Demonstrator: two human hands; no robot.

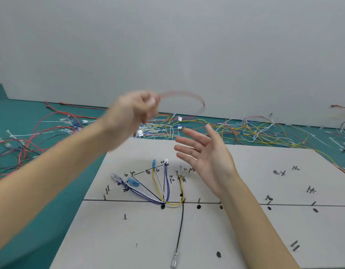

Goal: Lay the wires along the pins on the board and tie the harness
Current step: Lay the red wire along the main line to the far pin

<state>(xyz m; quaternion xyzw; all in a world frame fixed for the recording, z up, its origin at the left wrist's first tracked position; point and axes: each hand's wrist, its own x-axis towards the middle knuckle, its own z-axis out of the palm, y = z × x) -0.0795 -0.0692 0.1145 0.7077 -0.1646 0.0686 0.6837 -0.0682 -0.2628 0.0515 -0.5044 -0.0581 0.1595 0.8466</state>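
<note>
So the left hand (136,109) is up in the air above the far edge of the board (245,230), grip closed around one end of a red wire (187,95), which is all motion blur. From that pinch the wire arcs out to the person's right and curls down, so its free end hangs over the open right hand (204,154). That one's holding nothing, fingers spread and palm turned toward the left, sitting lower and closer to the board. Pretty clearly the right hand is the nearer one to that dangling end, so I'd guess it catches the tail and the two hands stretch the wire out straight before bringing it down. The laid wires (163,189) (yellow, purple, white, black) already fan out on the board from a pin (184,199) on the drawn horizontal line, right below the right wrist, with one black lead running toward the near edge. So the red one has to travel down and toward the person to get there. Loads of spare wires (245,131) piled on the green counter (22,210) behind the board. No ties on the bundle that I can see yet.
</note>
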